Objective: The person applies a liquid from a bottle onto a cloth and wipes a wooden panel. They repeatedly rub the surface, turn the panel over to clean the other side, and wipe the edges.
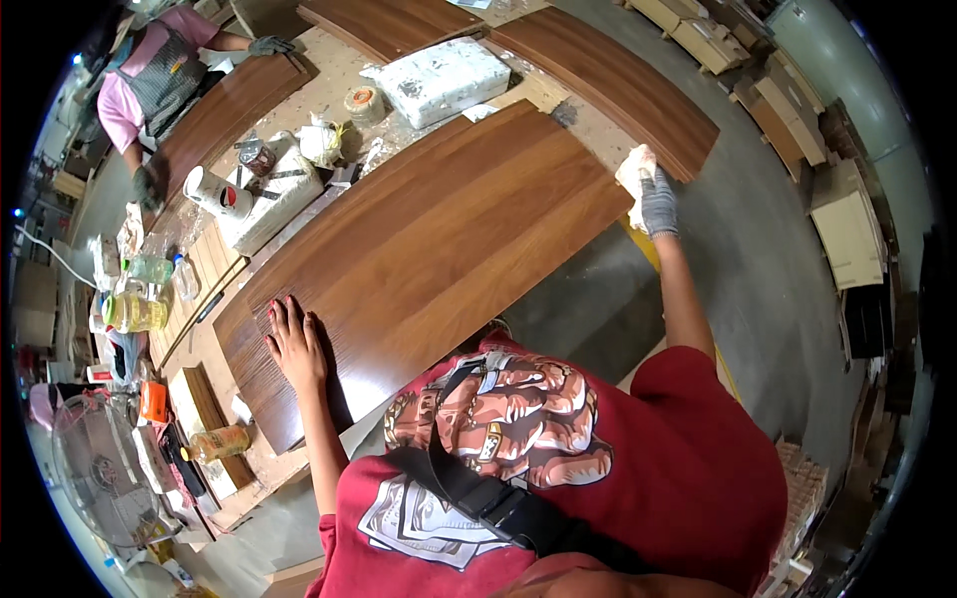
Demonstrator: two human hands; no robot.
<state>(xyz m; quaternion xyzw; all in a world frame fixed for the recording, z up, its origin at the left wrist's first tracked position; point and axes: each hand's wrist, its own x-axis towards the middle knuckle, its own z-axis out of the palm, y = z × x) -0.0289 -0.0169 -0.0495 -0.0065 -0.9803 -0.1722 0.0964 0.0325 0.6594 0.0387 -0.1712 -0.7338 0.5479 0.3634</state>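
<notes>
A large brown wood-grain panel point(439, 259) lies in front of me, across the near side of the workbench. My left hand point(296, 344) is bare and rests flat on the panel's left part, fingers spread. At the far right end of the panel, my right hand point(659, 202) wears a grey glove and grips a crumpled white cloth point(634, 177). The cloth is at the panel's right edge; whether it touches that edge I cannot tell. Another stack of brown panels point(618, 85) lies just beyond it.
A white spattered block point(444, 82), a tape roll point(365, 104) and a white cup point(217, 192) stand beyond the panel. Bottles point(217, 443) and a fan point(105, 468) are at left. A gloved co-worker point(164, 75) handles another panel point(224, 120) at far left. Cartons point(847, 224) line the right.
</notes>
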